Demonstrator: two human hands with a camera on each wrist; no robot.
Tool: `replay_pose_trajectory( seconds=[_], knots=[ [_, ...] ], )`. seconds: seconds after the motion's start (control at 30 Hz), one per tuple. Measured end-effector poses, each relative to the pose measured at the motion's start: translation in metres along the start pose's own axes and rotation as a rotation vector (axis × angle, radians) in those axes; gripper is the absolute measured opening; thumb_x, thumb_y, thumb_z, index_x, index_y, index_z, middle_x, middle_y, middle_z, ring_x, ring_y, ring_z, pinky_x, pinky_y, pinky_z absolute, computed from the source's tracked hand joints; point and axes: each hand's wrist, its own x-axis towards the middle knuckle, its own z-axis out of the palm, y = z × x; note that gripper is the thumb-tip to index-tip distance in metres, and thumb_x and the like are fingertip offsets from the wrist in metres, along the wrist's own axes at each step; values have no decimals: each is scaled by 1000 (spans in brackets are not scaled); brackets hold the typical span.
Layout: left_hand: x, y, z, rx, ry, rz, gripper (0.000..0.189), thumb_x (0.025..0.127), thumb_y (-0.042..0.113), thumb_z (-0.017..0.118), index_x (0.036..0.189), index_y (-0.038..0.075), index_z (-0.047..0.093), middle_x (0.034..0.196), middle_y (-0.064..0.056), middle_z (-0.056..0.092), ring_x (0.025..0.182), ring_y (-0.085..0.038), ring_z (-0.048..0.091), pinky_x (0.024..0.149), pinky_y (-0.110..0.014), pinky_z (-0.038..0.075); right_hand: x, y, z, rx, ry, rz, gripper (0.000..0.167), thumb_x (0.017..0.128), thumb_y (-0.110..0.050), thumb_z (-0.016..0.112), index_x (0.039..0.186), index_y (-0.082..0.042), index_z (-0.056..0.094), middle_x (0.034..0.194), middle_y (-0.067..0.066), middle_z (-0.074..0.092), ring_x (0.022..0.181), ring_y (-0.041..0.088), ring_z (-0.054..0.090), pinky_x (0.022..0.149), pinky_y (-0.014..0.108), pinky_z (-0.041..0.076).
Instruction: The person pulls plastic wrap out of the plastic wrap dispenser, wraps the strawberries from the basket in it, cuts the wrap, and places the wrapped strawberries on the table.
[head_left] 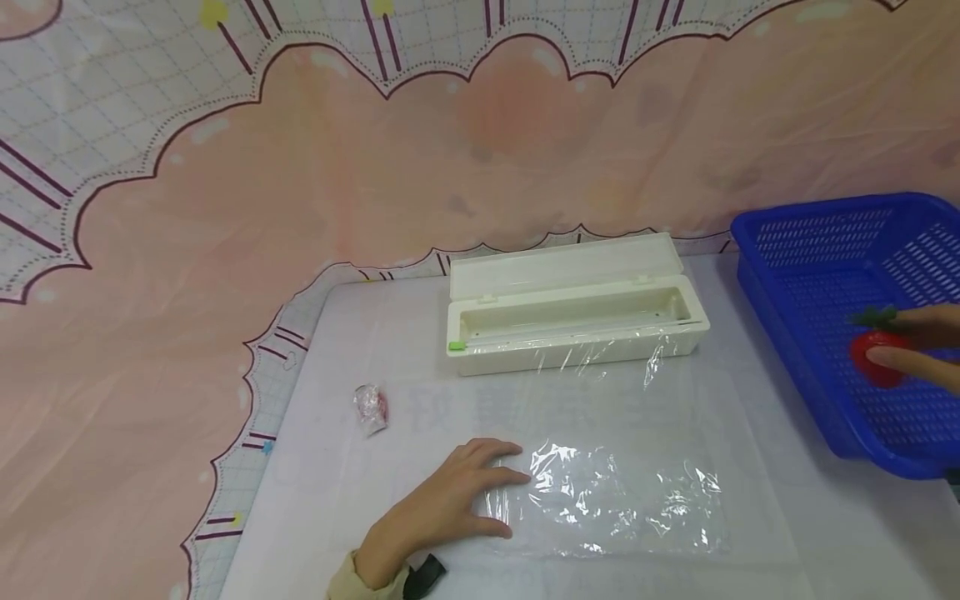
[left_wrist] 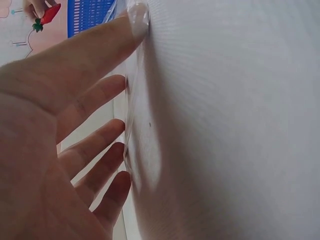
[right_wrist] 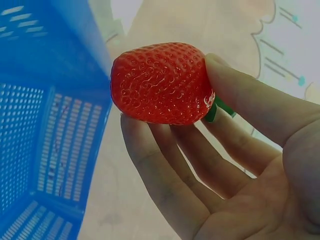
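Observation:
A red strawberry (right_wrist: 162, 82) with green leaves is pinched between the thumb and fingers of my right hand (right_wrist: 245, 195). In the head view that hand holds it over the blue basket (head_left: 787, 350) at the right. My left hand (head_left: 450, 496) lies at the left edge of a sheet of clear plastic film (head_left: 600, 500), its fingers spread and touching the film. The left wrist view shows the thumb (left_wrist: 95, 50) and fingertips along the film's edge. Behind the film stands an open white wrap dispenser box (head_left: 577, 358), from whose front the film runs toward me.
A small item wrapped in film (head_left: 371, 408), reddish inside, lies left of the dispenser. A green slider (head_left: 457, 346) sits at the box's left end. The white table (head_left: 300, 500) meets a patterned cloth (head_left: 360, 183) at the back and left.

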Motion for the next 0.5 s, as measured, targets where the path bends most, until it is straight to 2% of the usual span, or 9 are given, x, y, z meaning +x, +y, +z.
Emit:
replay_pose_trajectory(
  seconds=[0.03, 0.13, 0.2, 0.3, 0.37, 0.4, 0.43, 0.47, 0.5],
  knots=[
    [0, 0, 0, 1, 0, 0, 59, 79, 44, 81, 133, 31, 63, 151, 5, 43, 140, -19, 36, 114, -44, 35, 1, -1, 0, -5, -16, -10, 45, 92, -22, 72, 121, 10, 58, 102, 13, 71, 73, -31, 28, 53, -2, 30],
    [0, 0, 0, -3, 0, 1, 58, 79, 44, 81, 133, 31, 63, 151, 5, 43, 140, -19, 36, 114, -44, 35, -1, -15, 0, 64, -29, -48, 39, 89, -13, 74, 118, 11, 60, 85, -31, 61, 73, -31, 35, 53, -1, 35],
    [-1, 0, 0, -6, 1, 2, 58, 79, 44, 81, 133, 31, 63, 151, 5, 43, 140, -19, 36, 114, -44, 35, -3, -23, 2, 79, -33, -81, 37, 88, -7, 75, 116, 11, 61, 85, -32, 60, 74, -32, 36, 53, -2, 36],
    [-1, 0, 0, -15, -2, -3, 58, 79, 44, 81, 133, 31, 63, 151, 5, 43, 140, -19, 36, 114, -44, 35, -4, -34, 4, 79, -36, -110, 37, 85, -4, 76, 115, 12, 62, 93, 2, 73, 75, -33, 36, 54, -3, 35],
    [-1, 1, 0, -19, -7, -8, 58, 80, 44, 81, 133, 31, 63, 151, 5, 43, 140, -19, 36, 115, -44, 34, -4, -40, 6, 65, -44, -130, 36, 84, -3, 77, 114, 11, 63, 105, 31, 67, 75, -32, 37, 54, -3, 36],
    [-1, 1, -1, -22, -9, -11, 58, 80, 43, 81, 133, 31, 63, 151, 5, 43, 140, -19, 36, 115, -44, 34, -4, -42, 7, 60, -48, -133, 35, 84, -3, 78, 113, 11, 63, 104, 31, 67, 75, -31, 38, 53, -2, 37],
    [-1, 1, -1, -24, -11, -13, 58, 80, 43, 81, 133, 31, 63, 151, 5, 43, 140, -19, 36, 115, -45, 34, -4, -45, 8, 49, -52, -137, 35, 84, -4, 78, 113, 10, 64, 104, 30, 67, 74, -23, 48, 53, 1, 41],
    [-1, 1, -1, -28, -12, -15, 58, 80, 43, 81, 133, 31, 62, 151, 5, 43, 141, -19, 36, 115, -45, 34, -4, -48, 8, 39, -60, -143, 35, 84, -4, 78, 112, 9, 64, 104, 30, 68, 77, -11, 58, 54, 6, 47],
    [-1, 1, -1, -29, -14, -16, 57, 80, 43, 81, 134, 31, 62, 151, 5, 43, 141, -19, 36, 115, -45, 34, -5, -51, 10, 24, -68, -147, 34, 84, -4, 78, 112, 9, 64, 109, 39, 62, 80, 2, 64, 54, 11, 51]
  ],
)
